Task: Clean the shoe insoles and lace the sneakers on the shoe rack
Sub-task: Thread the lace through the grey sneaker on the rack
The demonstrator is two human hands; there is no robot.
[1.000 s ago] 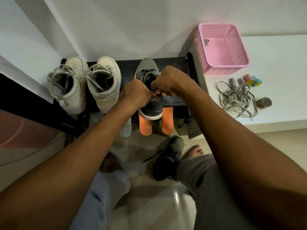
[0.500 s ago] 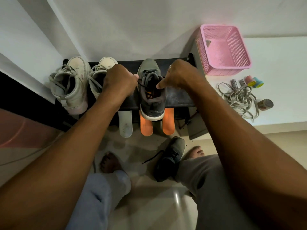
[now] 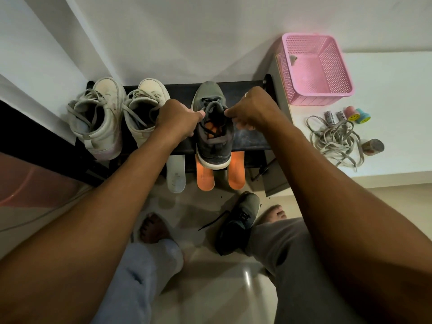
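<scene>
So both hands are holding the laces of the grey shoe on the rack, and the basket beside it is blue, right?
Not quite: the basket is pink, not blue, as the head view shows. The rest is right: the left hand and the right hand each pinch the laces of the grey shoe on the rack.

Two white sneakers (image 3: 97, 127) (image 3: 149, 92), two grey sneakers (image 3: 210, 94) (image 3: 240, 220), three insoles (image 3: 176, 176) (image 3: 205, 178) (image 3: 236, 176) (one pale, two orange), one pink basket (image 3: 318, 99).
</scene>
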